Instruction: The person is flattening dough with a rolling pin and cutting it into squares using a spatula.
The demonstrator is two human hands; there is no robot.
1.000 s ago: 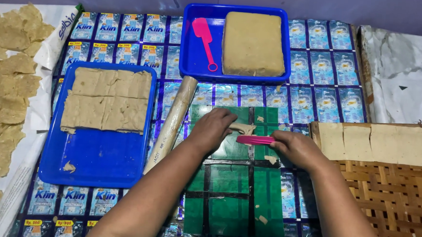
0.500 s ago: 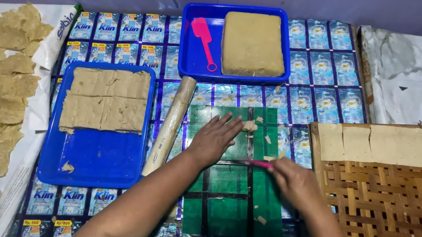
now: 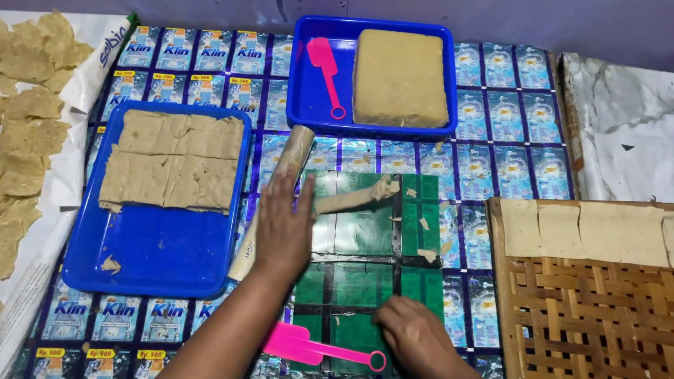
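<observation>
We find the left hand [image 3: 283, 229] lying flat and open, palm down, over the wooden rolling pin [image 3: 273, 198] at the left edge of the green sheet [image 3: 365, 237], gripping nothing. The right hand [image 3: 414, 338] rests near the ring end of a pink scraper [image 3: 315, 350] lying on the sheet; whether its fingers hold it we cannot tell. A dough strip [image 3: 356, 200] lies on the sheet above.
</observation>
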